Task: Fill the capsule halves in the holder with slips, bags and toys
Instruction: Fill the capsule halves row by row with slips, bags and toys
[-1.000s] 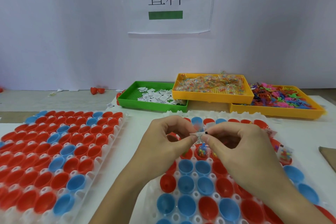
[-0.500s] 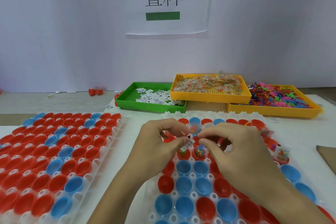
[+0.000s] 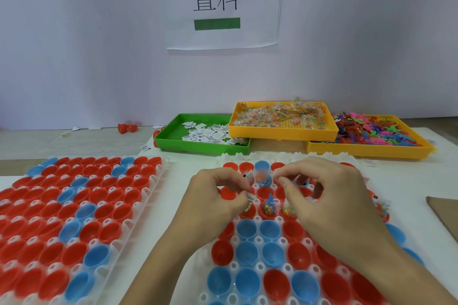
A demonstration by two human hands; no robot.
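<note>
A white holder [image 3: 259, 240] of red and blue capsule halves lies in front of me. My left hand [image 3: 218, 203] pinches a white printed slip [image 3: 251, 199] between thumb and forefinger, just over a red half in the third row. My right hand [image 3: 332, 203] hovers beside it with its fingers curled and its thumb and forefinger pinched; a bit of slip with a black mark shows under them. Between the hands, a red half [image 3: 269, 207] holds a bag and a blue toy. Further back, a blue half [image 3: 261, 174] holds a bag, and another slip [image 3: 249, 176] stands beside it.
A second holder [image 3: 158, 181] of red and blue halves lies at the left. At the back stand a green tray [image 3: 173, 136] of slips, a yellow tray [image 3: 282, 131] of bags and a yellow tray [image 3: 366, 152] of toys. Cardboard [image 3: 446, 215] lies at the right edge.
The hands, which met at one slip, have drawn apart. My left hand has carried the slip down and left towards a red half.
</note>
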